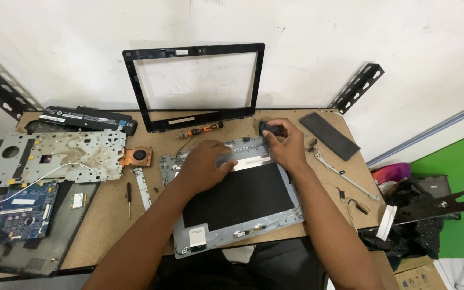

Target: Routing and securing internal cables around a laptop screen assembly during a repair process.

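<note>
A grey laptop lid back cover (226, 228) lies in front of me on the wooden table (114, 215), with a black panel (240, 196) lying in it. My left hand (205, 161) presses flat on the panel's upper edge, near a silvery strip. My right hand (284, 144) rests at the lid's top right corner and grips a small black part (268, 127) between its fingers. An orange-handled screwdriver (202, 129) lies just beyond my left hand.
A black screen bezel (194, 88) leans on the wall. At left lie a battery (87, 117), a metal chassis plate (49, 156), a copper fan (138, 156), a blue circuit board (20, 209). At right are a hinge arm (345, 174), a black strip (328, 135).
</note>
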